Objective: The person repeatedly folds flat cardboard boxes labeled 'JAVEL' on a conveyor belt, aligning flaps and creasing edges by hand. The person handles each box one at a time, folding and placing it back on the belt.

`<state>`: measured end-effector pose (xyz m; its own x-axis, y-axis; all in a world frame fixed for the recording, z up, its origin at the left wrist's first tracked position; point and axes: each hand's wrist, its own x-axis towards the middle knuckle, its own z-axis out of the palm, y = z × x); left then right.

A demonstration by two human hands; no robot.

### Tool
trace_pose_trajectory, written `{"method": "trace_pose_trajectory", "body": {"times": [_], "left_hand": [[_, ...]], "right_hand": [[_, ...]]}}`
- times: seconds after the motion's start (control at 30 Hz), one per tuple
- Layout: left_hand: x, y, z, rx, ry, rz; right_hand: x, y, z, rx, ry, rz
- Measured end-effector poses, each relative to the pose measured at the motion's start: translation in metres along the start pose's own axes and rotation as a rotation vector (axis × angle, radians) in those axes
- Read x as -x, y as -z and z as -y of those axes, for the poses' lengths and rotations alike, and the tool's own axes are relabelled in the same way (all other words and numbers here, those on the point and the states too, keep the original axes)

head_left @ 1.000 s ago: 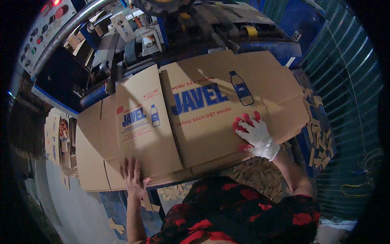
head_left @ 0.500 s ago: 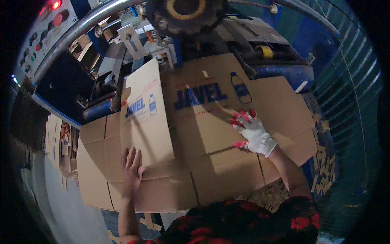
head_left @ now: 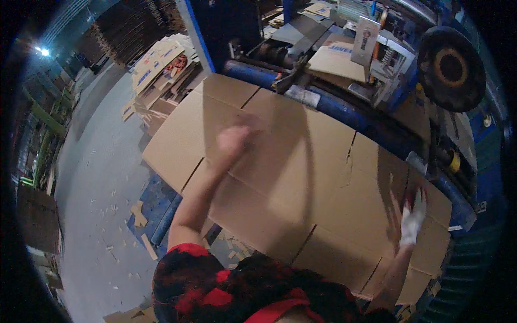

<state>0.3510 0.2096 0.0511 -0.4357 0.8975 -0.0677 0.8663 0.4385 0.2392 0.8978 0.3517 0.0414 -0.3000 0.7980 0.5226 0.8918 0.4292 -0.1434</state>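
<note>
So the left hand (head_left: 237, 137) is blurring badly here, and its fingers are smearing together at the far end, so I can't tell if they're spreading or pinching anything. The gloved right hand (head_left: 413, 215) is blurring too: its reddish fingertips are pointing to the far side, but I can't tell whether they're spreading or pressing together, or whether they're actually touching the board. The red-and-black shirt (head_left: 231, 285) is hiding part of the near edge of the brown cardboard (head_left: 318, 183), and the dark lens rim is cutting off the machine's far right side. As for that cardboard, it's lying flat under both hands, with the left fingers showing over its far left part and the right ones over its right end. Its far edge is running alongside the blue roller bar (head_left: 371, 124), and the black wheel (head_left: 451, 67) is sitting beyond that, far right.
</note>
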Motion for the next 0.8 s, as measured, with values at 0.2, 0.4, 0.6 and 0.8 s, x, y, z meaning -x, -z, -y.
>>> {"method": "trace_pose_trajectory", "body": {"times": [0.2, 0.4, 0.6, 0.8], "left_hand": [[0.031, 0.018, 0.211, -0.269, 0.731, -0.399], [0.019, -0.007, 0.291, -0.153, 0.667, -0.209], [0.011, -0.009, 0.339, 0.159, 0.3, -0.02], [0.008, -0.009, 0.348, 0.486, 0.431, -0.043]], "right_hand": [[0.049, 0.025, -0.002, 0.225, -0.168, 0.306], [0.123, 0.055, -0.015, 0.297, -0.125, 0.274], [0.215, 0.105, -0.037, 0.472, -0.43, 0.167], [0.263, 0.094, -0.056, -0.806, -1.31, -0.753]]}}
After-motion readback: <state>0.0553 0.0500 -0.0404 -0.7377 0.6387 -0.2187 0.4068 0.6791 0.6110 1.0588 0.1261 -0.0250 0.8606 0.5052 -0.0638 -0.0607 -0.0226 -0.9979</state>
